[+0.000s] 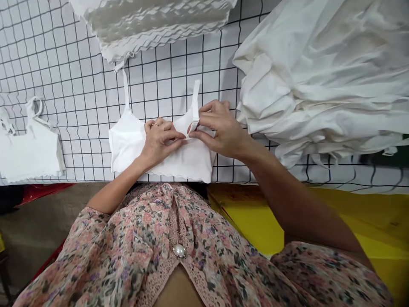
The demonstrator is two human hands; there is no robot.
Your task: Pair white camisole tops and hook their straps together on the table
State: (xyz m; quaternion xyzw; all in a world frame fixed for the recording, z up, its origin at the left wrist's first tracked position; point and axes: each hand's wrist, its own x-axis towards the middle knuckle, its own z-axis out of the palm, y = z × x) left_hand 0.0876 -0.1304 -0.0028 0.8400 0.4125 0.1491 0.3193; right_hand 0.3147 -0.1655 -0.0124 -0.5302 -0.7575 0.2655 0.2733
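A white bra (128, 145) with thin shoulder straps lies flat near the table's front edge. My left hand (161, 138) rests on its middle, thumb and fingertips pinching the fabric along the upper edge. Beside it, my right hand (220, 128) is closed on the lower end of the right strap (195, 102), where a small slider shows. The fingertips of both hands almost meet at that spot. The left strap (125, 89) stretches away loose across the table. What exactly sits between the fingertips is too small to make out.
A large heap of white garments (326, 85) covers the table's right side. Stacked white garments (159, 25) lie at the back, and another white strappy top (30, 153) at the left. The table has a black-and-white grid cloth (86, 98). Yellow bins (255, 217) stand below its front edge.
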